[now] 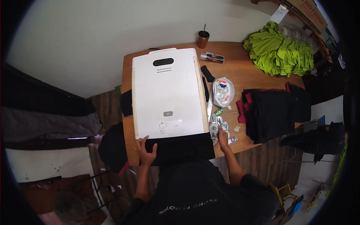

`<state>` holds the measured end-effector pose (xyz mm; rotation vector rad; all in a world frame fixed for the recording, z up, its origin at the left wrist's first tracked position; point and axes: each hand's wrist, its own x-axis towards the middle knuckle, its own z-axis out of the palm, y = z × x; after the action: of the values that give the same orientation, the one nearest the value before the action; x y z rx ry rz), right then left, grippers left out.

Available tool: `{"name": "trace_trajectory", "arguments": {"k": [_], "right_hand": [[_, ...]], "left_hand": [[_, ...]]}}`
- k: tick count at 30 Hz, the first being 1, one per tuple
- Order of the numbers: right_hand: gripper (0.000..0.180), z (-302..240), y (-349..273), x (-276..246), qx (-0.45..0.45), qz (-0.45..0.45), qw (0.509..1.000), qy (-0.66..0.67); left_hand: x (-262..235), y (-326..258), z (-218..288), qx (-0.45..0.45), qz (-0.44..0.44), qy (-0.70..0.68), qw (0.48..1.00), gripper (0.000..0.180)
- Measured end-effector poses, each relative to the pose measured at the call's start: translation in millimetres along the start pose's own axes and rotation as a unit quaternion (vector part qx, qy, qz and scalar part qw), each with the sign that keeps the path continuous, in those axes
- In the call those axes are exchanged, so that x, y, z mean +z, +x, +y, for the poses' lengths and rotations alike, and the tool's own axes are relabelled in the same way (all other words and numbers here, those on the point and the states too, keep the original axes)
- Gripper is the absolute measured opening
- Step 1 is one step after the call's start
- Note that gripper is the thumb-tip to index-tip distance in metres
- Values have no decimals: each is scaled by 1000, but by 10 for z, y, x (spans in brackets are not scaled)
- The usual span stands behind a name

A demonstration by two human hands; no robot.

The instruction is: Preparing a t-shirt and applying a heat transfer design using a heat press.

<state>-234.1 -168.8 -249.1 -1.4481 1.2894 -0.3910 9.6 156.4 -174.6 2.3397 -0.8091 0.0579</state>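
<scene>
A large white plastic panel (pixel 168 93) with a dark handle slot, slits and a small grey oval lies on the wooden table in front of me. Black fabric (pixel 178 149) shows from under its near edge. My left hand (pixel 145 150) rests on that fabric with fingers spread, its fingertips at the panel's near left corner. To the panel's right, my right hand (pixel 224 138) is closed over a cluster of small colourful cut-out pieces (pixel 214 128). A slim silvery thing shows at its fingertips, too small to name surely.
Right of the panel stands a white plastic bag (pixel 223 93) of small items. Dark folded garments (pixel 275 112) lie farther right, with a lime-green fabric pile (pixel 279 50) behind. A brown tumbler (pixel 203 39) and a clear case (pixel 212 57) sit near the wall.
</scene>
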Motion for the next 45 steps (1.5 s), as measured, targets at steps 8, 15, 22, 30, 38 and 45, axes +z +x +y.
{"name": "trace_trajectory", "arguments": {"k": [8,15,22,30,38,45], "right_hand": [[36,-284,-426,947,95,-448,879,131],[44,-453,-223,1577,211,-438,819,306],[53,-383,-238,1587,179,-480,802,306],[57,-827,-297,1609,120,-516,763,370],[50,-1930,-352,1479,34,-568,664,485],[69,-2743,-467,1603,-66,-561,606,560]], "left_hand": [[359,58,109,57,-52,76,994,69],[596,80,1,60,-63,93,992,72],[778,41,-84,52,-40,77,995,73],[790,109,-235,119,37,102,987,84],[603,1076,-250,188,142,177,955,84],[-192,2036,624,165,149,199,954,83]]}}
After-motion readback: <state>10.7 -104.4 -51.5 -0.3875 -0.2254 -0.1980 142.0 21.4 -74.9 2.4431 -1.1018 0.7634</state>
